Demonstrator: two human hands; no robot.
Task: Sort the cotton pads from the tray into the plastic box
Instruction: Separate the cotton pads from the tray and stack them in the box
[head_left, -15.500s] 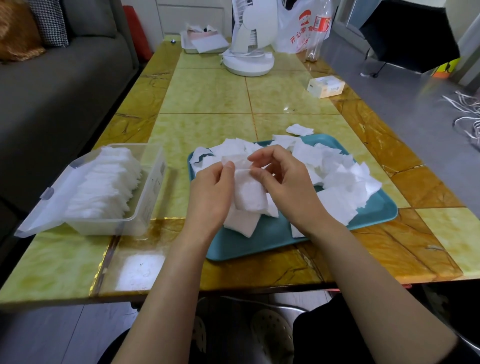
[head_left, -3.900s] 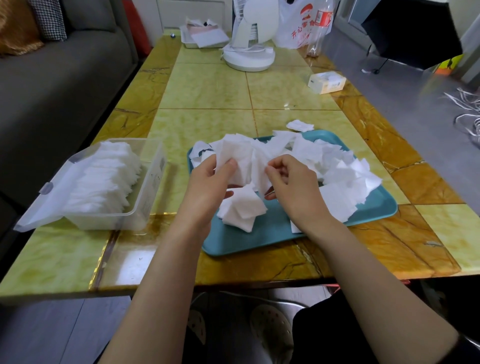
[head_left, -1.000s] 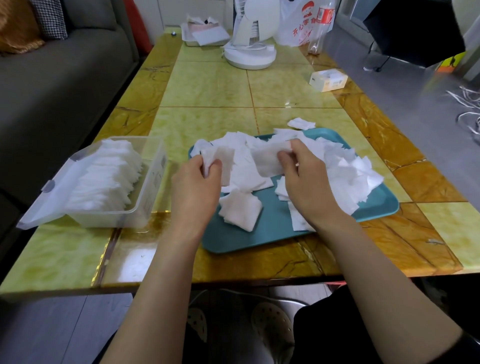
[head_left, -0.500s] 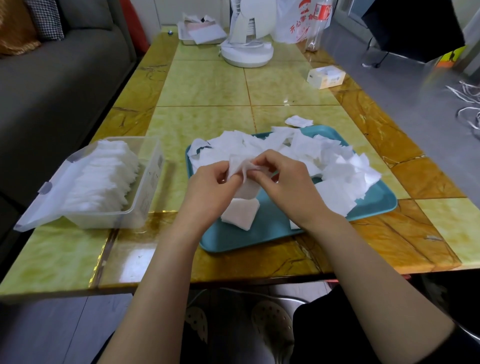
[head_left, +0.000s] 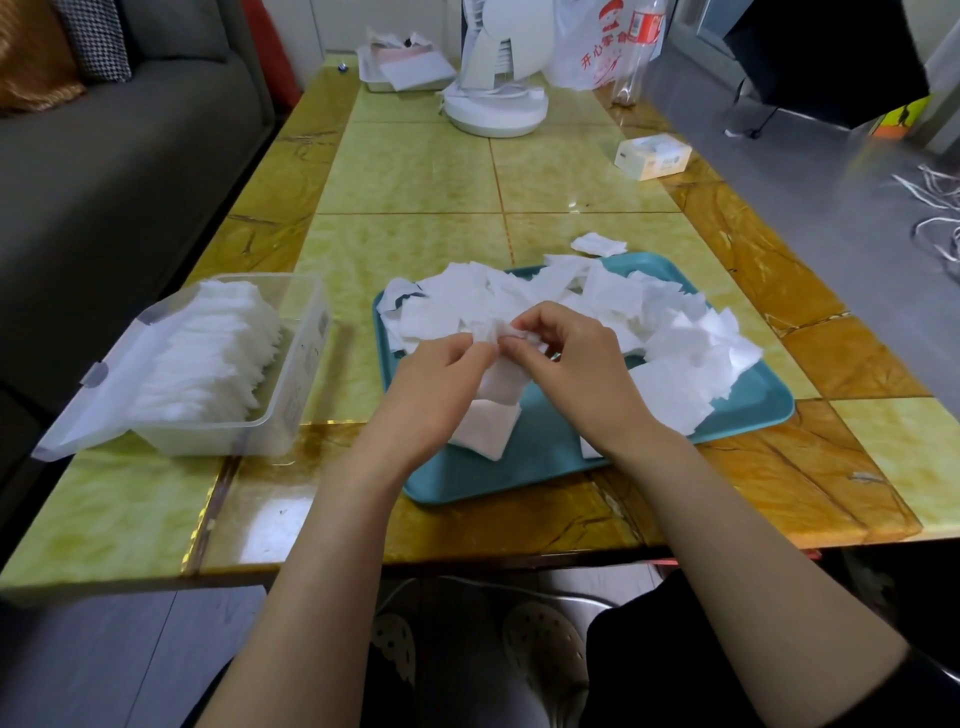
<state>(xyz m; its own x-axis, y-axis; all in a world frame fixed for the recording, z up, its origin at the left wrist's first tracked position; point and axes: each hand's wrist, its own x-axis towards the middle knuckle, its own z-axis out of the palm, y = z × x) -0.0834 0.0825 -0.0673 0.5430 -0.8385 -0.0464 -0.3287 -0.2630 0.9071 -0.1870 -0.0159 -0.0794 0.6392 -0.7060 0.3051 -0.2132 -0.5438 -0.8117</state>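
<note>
A teal tray (head_left: 550, 467) holds a loose heap of white square cotton pads (head_left: 670, 338). Over its near left part, my left hand (head_left: 441, 384) and my right hand (head_left: 571, 364) meet and pinch a small bunch of cotton pads (head_left: 501, 374) between fingertips, the bunch hanging down between them. A small stack of pads (head_left: 488, 426) lies on the tray just below my hands. The clear plastic box (head_left: 291, 395) stands to the left with its lid open, a packed row of pads (head_left: 208, 353) inside.
One stray pad (head_left: 597, 244) lies on the green tiled table (head_left: 415, 176) behind the tray. Farther back stand a white fan base (head_left: 496, 109), a small carton (head_left: 652, 156), a plastic bag and a bottle. A grey sofa runs along the left.
Half a second ago both hands held the bunch in much the same spot; they have drawn slightly closer together. A second ago they were apart, each on separate pads.
</note>
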